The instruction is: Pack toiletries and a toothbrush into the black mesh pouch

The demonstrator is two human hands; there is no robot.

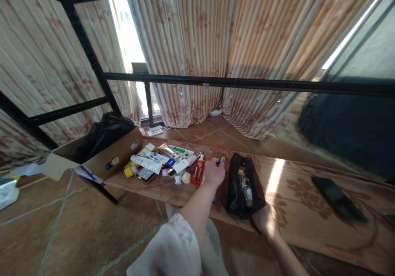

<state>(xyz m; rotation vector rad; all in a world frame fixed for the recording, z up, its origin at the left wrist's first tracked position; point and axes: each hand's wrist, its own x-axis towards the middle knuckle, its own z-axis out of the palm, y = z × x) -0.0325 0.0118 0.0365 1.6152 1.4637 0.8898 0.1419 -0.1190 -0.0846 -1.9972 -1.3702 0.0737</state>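
Note:
My left hand point(215, 172) is closed over the runner, just left of the bag. A small dark and silver item point(221, 160) sticks up from its fingers; its kind cannot be made out. My right hand point(266, 220) grips the near right corner of a black mesh pouch point(235, 198), its fingers partly hidden. The pouch's mouth gapes, and several small bottles or tubes point(247, 191) show inside. Beside my left hand lies a red bottle point(198, 171). Further left is a heap of cosmetics, with a white tube point(146, 163) and a glittery compact point(145, 175).
A cardboard box point(123, 152) holding a black plastic bag point(103, 132) stands at the left end of the cloth-covered bench point(290, 222). A dark phone point(339, 198) lies on the right. Black metal bars point(191, 77) cross ahead, before pleated curtains point(197, 29).

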